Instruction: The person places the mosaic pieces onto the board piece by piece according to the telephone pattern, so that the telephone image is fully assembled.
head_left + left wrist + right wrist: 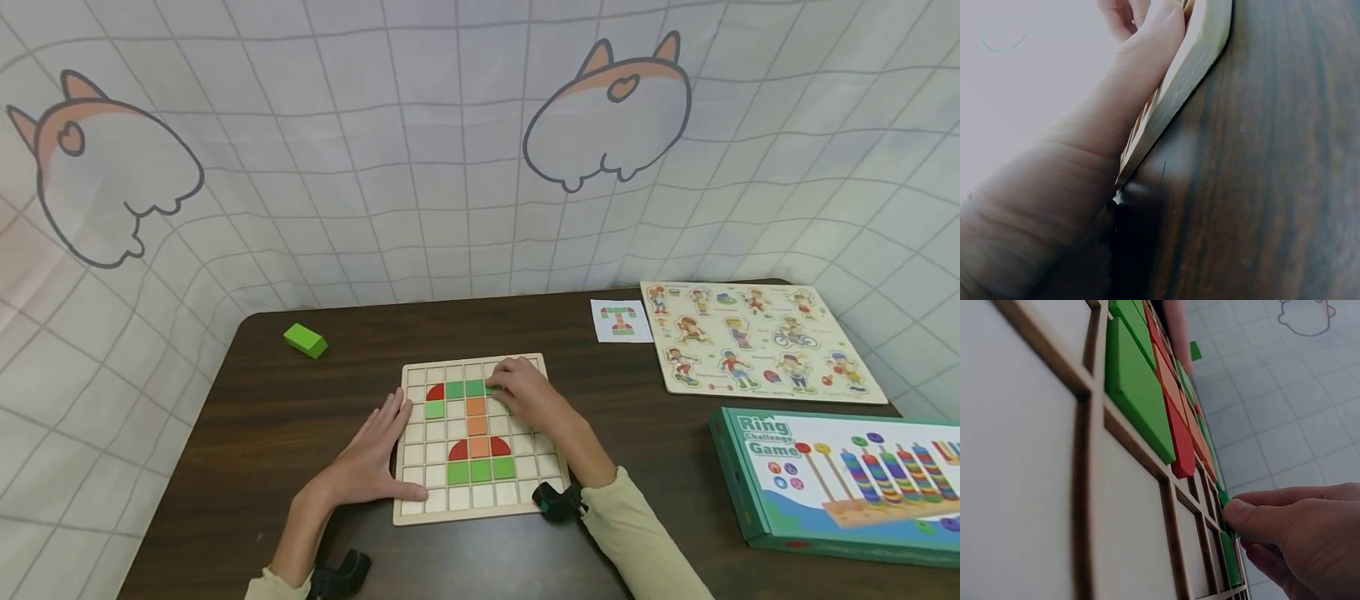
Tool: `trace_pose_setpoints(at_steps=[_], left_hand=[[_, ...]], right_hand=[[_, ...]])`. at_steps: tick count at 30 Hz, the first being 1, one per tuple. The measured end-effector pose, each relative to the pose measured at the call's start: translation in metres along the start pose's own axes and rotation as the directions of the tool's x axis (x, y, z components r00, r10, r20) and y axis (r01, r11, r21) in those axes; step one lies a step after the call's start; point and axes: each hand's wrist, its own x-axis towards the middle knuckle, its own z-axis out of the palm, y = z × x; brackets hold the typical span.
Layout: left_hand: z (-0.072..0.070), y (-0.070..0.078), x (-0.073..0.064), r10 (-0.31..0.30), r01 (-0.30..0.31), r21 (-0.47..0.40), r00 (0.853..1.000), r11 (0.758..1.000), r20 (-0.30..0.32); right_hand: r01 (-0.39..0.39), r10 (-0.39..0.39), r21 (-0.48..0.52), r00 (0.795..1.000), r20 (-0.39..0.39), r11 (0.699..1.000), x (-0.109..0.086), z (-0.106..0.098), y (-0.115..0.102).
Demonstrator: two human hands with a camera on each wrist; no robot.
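A wooden grid board (pixel 480 516) lies on the table, with red quarter-round, green square and orange square tiles in some cells. The orange tiles (pixel 477 426) run in a column between the upper row and the lower group. My left hand (pixel 365 457) rests along the board's left side, fingers spread, thumb on the lower left corner. At the upper right of the grid, my right hand (pixel 528 395) pinches a green tile (pixel 1224 497) between thumb and fingers. Another green tile (pixel 1230 559) lies just below those fingertips in the right wrist view.
A green block (pixel 305 341) stands at the back left of the table. Back right are a small card (pixel 622 322) printed with a tile pattern and a picture puzzle board (pixel 772 342). In front of that puzzle lies a Ring Challenge Game box (pixel 757 508). Tiled-pattern cloth hangs behind.
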Motion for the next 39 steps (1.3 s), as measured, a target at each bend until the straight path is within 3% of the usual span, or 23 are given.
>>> trace_pose_setpoints(at_steps=[10,17,23,32,39], left_hand=[[-0.0007,0.0032,0.0012,-0.002,0.002,-0.005,1.0,1.0,-0.005],[0.0019,0.0027,0.0006,-0.025,0.025,-0.004,1.0,1.0,0.006],[0.0019,0.0011,-0.0003,-0.025,0.025,0.007,1.0,1.0,-0.002],[-0.0006,0.0012,0.002,-0.038,0.038,0.013,0.999,0.999,0.006],[0.0003,0.0012,0.0008,-0.039,0.039,0.01,0.999,0.999,0.008]], right_hand=[[0.01,-0.011,-0.015,1.0,-0.023,1.0,0.0005,-0.0015,0.0009],[-0.022,0.022,0.027,1.0,0.0,0.999,-0.0005,0.0006,0.0017],[0.005,-0.005,0.042,1.0,-0.012,0.999,0.0006,0.0011,0.0018],[0.01,-0.011,-0.008,0.999,-0.045,1.0,0.0028,0.0041,0.0022],[-0.039,0.05,0.145,0.996,-0.073,0.989,-0.0002,-0.0027,0.0034]])
